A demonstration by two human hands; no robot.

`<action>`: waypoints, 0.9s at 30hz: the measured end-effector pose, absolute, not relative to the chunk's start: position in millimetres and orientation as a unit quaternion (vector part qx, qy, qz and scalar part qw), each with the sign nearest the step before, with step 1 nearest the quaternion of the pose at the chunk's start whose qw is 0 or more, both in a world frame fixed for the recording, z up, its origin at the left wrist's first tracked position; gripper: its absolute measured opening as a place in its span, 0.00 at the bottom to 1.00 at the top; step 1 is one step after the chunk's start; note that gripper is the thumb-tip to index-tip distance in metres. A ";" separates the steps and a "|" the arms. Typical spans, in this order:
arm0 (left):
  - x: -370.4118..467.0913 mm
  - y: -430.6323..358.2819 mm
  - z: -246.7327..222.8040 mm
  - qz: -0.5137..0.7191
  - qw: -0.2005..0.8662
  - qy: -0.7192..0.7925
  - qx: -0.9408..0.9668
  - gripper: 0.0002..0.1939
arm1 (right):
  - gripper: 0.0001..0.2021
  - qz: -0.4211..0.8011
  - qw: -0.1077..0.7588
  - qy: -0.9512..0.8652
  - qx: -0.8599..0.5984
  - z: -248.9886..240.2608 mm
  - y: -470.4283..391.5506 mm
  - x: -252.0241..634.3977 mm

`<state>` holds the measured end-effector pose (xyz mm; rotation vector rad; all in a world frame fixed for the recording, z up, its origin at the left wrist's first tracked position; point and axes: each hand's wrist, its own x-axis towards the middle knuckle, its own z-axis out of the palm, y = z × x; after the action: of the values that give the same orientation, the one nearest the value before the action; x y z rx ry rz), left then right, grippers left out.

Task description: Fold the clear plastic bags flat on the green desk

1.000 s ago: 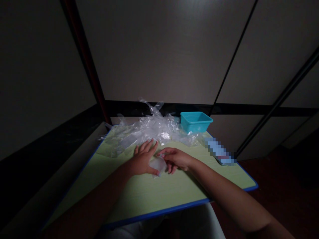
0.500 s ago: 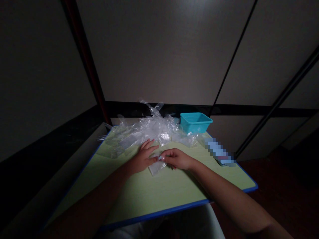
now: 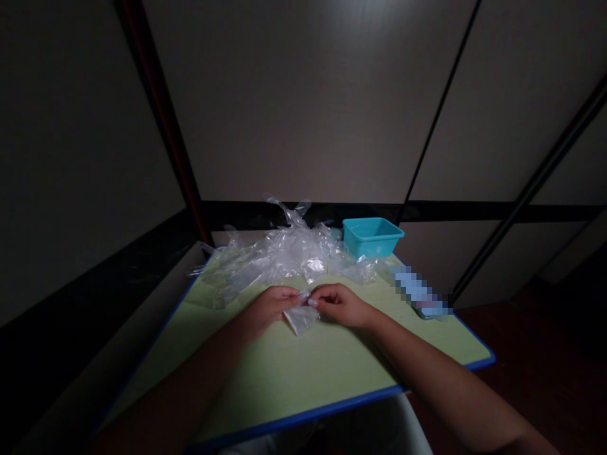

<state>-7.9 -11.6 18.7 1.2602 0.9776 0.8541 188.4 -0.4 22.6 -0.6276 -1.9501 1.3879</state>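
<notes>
A small clear plastic bag (image 3: 300, 320) hangs from the fingertips of both hands, low over the light green tabletop (image 3: 275, 373). My left hand (image 3: 276, 303) pinches its upper left part, fingers closed together. From the other side my right hand (image 3: 337, 304) grips the upper edge between thumb and forefinger, the two hands' fingertips nearly touching. Behind them lies a heap of crumpled clear plastic bags (image 3: 294, 249), a little beyond my fingers. Whether anything is inside the small bag I cannot tell.
At the back right of the table stands a turquoise plastic basin (image 3: 374, 239). A phone-like flat object (image 3: 420, 294), blurred out, lies by the right edge. Blue edging (image 3: 303, 414) runs round the table, and a panelled wall (image 3: 303, 114) rises behind it.
My left hand's spread fingers have closed into a pinch on the small bag. The right hand stays at almost the same place, still gripping.
</notes>
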 end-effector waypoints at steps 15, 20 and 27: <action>4.0 -17.8 27.7 0.548 0.636 0.377 0.392 0.17 | 0.24 0.669 0.439 -0.519 -0.301 15.4 4.7 174.5; 11.5 -17.2 21.3 0.598 0.605 0.380 0.365 0.18 | 0.20 0.692 0.440 -0.482 -0.308 14.9 3.1 169.3; 20.2 -21.6 21.9 0.607 0.575 0.402 0.375 0.16 | 0.20 0.676 0.460 -0.487 -0.306 18.7 1.6 168.4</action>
<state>20.2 -21.6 21.9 0.8781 0.9413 1.4212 168.4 1.6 18.7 -0.7526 -1.1983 1.6646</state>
